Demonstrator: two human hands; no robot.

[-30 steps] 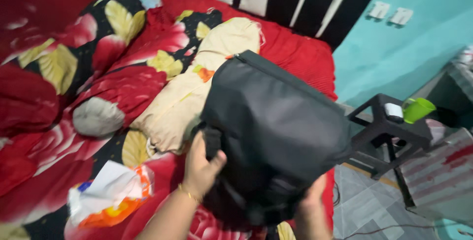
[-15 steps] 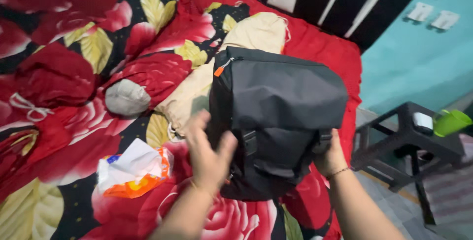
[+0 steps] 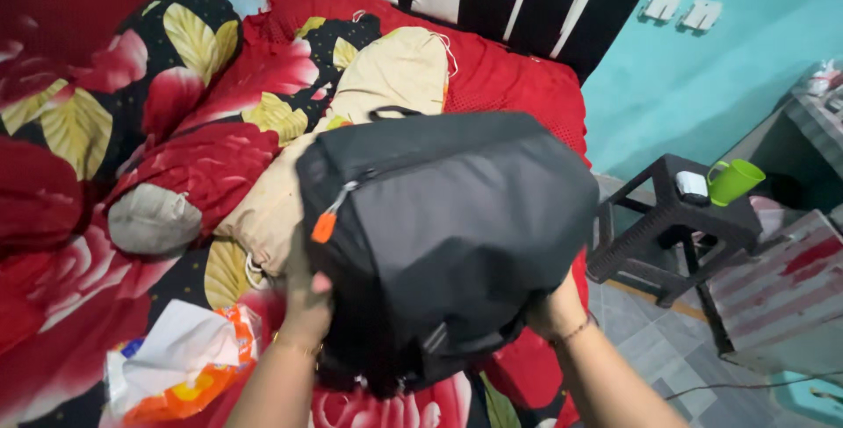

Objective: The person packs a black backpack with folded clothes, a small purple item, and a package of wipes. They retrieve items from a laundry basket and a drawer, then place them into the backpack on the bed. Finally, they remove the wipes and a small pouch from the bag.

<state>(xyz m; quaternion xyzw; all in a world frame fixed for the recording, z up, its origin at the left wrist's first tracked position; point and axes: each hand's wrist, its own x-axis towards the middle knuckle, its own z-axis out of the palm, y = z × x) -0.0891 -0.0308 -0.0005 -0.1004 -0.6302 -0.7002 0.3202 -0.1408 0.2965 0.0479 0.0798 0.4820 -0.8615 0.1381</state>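
At your far left the bed [image 3: 53,323] is covered with a red floral bedspread, and near its lower edge lies a crumpled white and orange plastic wrapper [image 3: 176,362]. Just right of it, your left hand [image 3: 307,292] presses against the left side of the black backpack [image 3: 448,226], fingers hidden behind the fabric, so you hold it in a closed grip. The backpack is lifted above the bed in the middle of the view, tilted, its matte dark fabric smooth and bulging, with a zipper line running along its upper left edge and an orange zipper pull [image 3: 324,227] hanging there. Behind it lies a cream drawstring bag [image 3: 386,77]. Your right hand [image 3: 553,309] clasps the backpack's lower right side, a thin bracelet on the wrist. Farther right a black plastic stool [image 3: 659,217] carries a green mug [image 3: 733,180].
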